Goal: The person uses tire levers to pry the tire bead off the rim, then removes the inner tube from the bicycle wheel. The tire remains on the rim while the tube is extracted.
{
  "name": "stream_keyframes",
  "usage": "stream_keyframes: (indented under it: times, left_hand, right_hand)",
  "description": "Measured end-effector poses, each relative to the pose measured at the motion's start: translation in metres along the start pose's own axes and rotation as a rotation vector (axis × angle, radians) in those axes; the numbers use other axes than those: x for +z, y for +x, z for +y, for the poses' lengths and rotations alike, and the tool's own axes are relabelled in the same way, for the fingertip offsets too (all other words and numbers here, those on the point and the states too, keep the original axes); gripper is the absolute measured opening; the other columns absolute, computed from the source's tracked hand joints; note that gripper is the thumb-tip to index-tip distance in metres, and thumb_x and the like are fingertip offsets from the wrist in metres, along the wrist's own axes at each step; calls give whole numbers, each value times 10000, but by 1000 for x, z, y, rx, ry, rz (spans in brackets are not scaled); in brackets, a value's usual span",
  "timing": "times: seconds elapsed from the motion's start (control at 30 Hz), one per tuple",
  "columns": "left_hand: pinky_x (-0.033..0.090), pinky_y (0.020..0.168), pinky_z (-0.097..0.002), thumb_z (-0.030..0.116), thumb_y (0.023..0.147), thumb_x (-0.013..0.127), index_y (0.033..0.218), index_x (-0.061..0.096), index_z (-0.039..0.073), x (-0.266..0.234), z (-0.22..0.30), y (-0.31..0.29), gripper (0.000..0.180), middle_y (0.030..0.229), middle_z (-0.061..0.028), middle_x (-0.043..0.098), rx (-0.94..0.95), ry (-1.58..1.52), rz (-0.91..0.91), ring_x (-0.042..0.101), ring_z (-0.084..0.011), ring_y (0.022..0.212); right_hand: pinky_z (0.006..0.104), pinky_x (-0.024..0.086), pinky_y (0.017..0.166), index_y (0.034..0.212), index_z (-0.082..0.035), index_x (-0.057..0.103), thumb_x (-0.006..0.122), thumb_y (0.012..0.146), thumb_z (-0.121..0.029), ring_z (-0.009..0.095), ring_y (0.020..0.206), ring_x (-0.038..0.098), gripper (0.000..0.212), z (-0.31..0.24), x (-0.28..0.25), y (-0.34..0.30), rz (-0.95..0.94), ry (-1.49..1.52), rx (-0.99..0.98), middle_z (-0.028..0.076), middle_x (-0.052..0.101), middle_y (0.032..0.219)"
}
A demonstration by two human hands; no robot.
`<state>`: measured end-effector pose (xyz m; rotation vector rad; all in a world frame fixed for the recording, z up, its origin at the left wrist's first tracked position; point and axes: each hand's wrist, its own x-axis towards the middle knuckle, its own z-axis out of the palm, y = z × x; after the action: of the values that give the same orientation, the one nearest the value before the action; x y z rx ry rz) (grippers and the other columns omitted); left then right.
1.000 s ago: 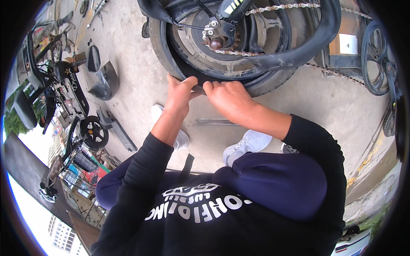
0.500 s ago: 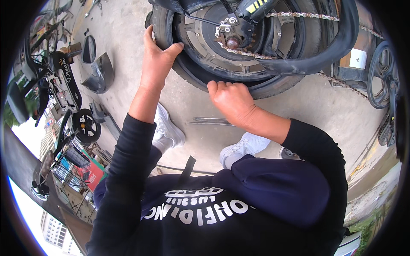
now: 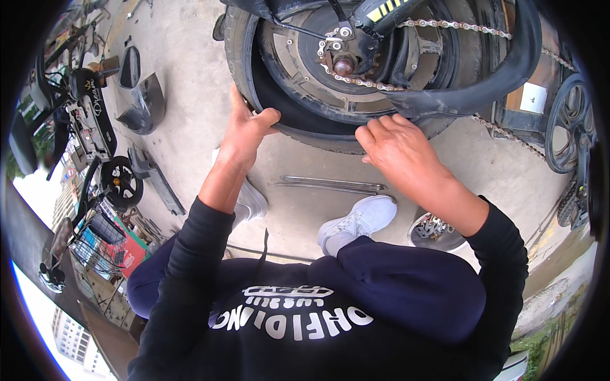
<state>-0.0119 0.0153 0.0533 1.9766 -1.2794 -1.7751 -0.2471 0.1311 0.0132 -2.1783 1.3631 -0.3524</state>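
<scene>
The tyre (image 3: 254, 60) sits on a wheel (image 3: 356, 57) at 12 o'clock in the view, above the person's knees, standing on concrete floor (image 3: 190, 82). The left hand (image 3: 244, 127) grips the tyre's edge at about 8 o'clock on the wheel: thumb curled over the bead, fingers wrapped behind it, closed tight on the rubber. The right hand (image 3: 397, 146) lies at about 6 o'clock on the wheel, fingers pressed together and bent, their tips pushing against the tyre's lower sidewall; whether it truly grasps anything I cannot tell. A loose black tube (image 3: 502, 76) loops from the wheel's 5 o'clock side up toward 2 o'clock. A chain (image 3: 445, 25) runs from the sprocket (image 3: 343, 60) at the hub out to the right. On the floor between the hands and the feet lie 2 long metal levers (image 3: 330, 184), just apart from the tyre. 2 white shoes show, the left shoe (image 3: 251, 200) beside the left forearm, the right shoe (image 3: 356, 222) below the levers. A small bowl of parts (image 3: 435, 232) sits by the right forearm at 4 o'clock. At 9 o'clock stand black fairing pieces (image 3: 143, 101) and a parked scooter (image 3: 89, 120).
</scene>
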Motion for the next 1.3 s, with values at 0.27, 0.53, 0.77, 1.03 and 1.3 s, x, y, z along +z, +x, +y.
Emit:
stream_keyframes:
  times: [0.27, 0.53, 0.77, 1.03, 1.3]
  left_hand:
    - [529, 827, -342, 123, 756, 684, 1466, 168, 34, -16, 9, 45, 882, 1217, -185, 517, 433, 304, 62, 578, -262, 1047]
    - [497, 898, -428, 103, 777, 734, 1351, 245, 36, 41, -25, 1, 757, 1218, -158, 478, -98, -141, 193, 541, -261, 1070]
    - [446, 973, -483, 19, 777, 592, 1394, 137, 41, 10, -13, -4, 767, 1291, -185, 431, -135, -169, -20, 509, -286, 1143]
    - [462, 944, -395, 30, 750, 621, 1370, 245, 1, -6, 10, 18, 726, 1220, -161, 481, -46, -10, -80, 534, -257, 1078]
    - [495, 918, -396, 123, 784, 754, 1436, 148, 54, 38, -9, -5, 893, 1270, -194, 459, -38, -188, 177, 543, -271, 1119]
  right_hand:
    - [283, 438, 580, 707, -94, 497, 646, 624, -99, 148, 583, 564, 170, -51, 43, 16, 178, -80, 178, 22, 523, 600]
    - [287, 452, 563, 722, -102, 470, 672, 699, -128, 158, 568, 554, 206, -64, 58, 36, 226, -81, 248, 11, 475, 593]
    - [299, 466, 710, 768, -74, 535, 651, 677, -108, 179, 666, 584, 151, -5, -2, 1, -22, -24, 59, 25, 547, 657]
    - [292, 432, 709, 911, -19, 604, 620, 707, -93, 165, 713, 555, 217, -39, 14, -3, 76, -106, 128, 39, 543, 721]
    - [340, 449, 723, 1104, 45, 597, 668, 787, -137, 235, 770, 589, 373, -55, 14, 14, 22, 170, 183, 95, 608, 832]
